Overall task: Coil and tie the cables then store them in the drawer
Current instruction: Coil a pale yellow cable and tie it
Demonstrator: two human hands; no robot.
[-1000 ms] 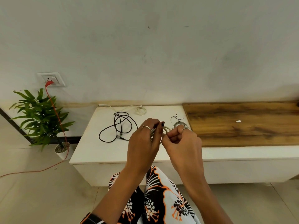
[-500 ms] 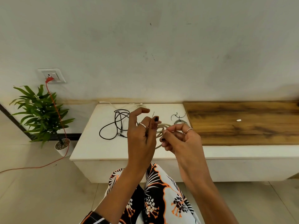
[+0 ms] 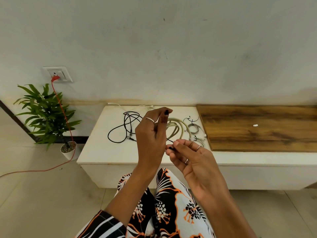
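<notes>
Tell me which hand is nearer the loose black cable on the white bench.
Left. The left hand is raised just right of the black cable, overlapping its end in view. The right hand sits farther right, nearer the person.

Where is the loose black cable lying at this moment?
In the head view, the loose black cable lies on the left part of the white cabinet top, left of the left hand.
</notes>
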